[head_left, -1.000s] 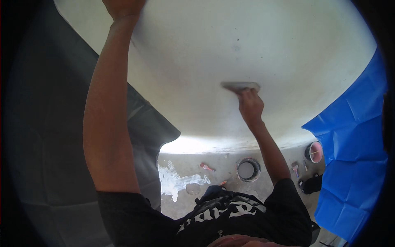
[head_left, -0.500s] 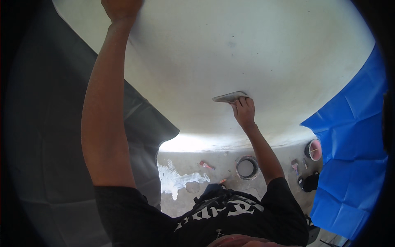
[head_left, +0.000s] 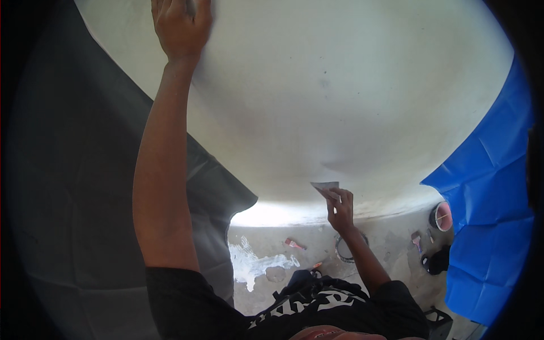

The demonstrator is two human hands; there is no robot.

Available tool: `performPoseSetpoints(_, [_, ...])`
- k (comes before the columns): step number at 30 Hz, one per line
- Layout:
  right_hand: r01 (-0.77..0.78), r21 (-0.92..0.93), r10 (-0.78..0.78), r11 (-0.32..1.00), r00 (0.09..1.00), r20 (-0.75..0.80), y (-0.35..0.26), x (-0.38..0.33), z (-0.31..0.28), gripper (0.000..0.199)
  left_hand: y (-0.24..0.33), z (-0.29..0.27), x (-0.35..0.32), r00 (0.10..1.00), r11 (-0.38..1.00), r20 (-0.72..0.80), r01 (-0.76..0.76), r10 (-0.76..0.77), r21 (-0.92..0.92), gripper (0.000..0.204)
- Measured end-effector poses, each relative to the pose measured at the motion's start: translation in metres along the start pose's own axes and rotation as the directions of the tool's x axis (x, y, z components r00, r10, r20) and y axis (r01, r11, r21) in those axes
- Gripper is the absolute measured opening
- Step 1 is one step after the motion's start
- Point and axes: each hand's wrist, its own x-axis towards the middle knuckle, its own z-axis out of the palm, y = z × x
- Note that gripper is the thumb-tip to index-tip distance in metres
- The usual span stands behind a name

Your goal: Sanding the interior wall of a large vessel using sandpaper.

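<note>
A large off-white curved surface (head_left: pixel 272 113) fills the middle and top of the view. My left hand (head_left: pixel 182 28) is at its upper left, resting flat against it with fingers stretched; the fingertips run out of the picture. Low on the same surface, my right hand (head_left: pixel 341 207) grips a thin grey sheet that looks like sandpaper (head_left: pixel 325 186). One pointed corner of the sheet sticks out to the left of the fingers, and its face lies at or near the surface.
Dark grey sheeting (head_left: pixel 96 187) hangs at left and blue sheeting (head_left: pixel 487 215) at right. On the floor are a bucket (head_left: pixel 344 249) partly behind my right forearm, a pink-lined bucket (head_left: pixel 442 216), two paintbrushes (head_left: pixel 294 243) and a white spill (head_left: pixel 252 263).
My right hand has slid down the curved surface with the grey sheet, whose shape now looks more pointed. The left hand appears lower in view, as the whole scene has shifted slightly down and right.
</note>
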Motion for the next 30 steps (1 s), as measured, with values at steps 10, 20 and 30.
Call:
performPoseSetpoints(10, [0.512,-0.220,-0.557,0.830,0.751,-0.355,-0.090,0.237,-0.082,0.037,-0.004,-0.001,-0.008,0.999,0.999,-0.030,-0.030,0.031,0.028,0.050])
performPoseSetpoints(20, [0.584,-0.551,-0.724,0.596,0.687,-0.056,-0.168,0.354,-0.036,0.078,-0.007,-0.010,-0.008,0.999,1.000,-0.028,-0.027,0.027,0.007,0.053])
performPoseSetpoints(30, [0.522,-0.583,-0.690,0.623,0.717,-0.095,-0.164,0.353,-0.019,0.083,-0.017,0.000,-0.016,0.999,0.999,-0.035,-0.033,0.033,-0.004,0.053])
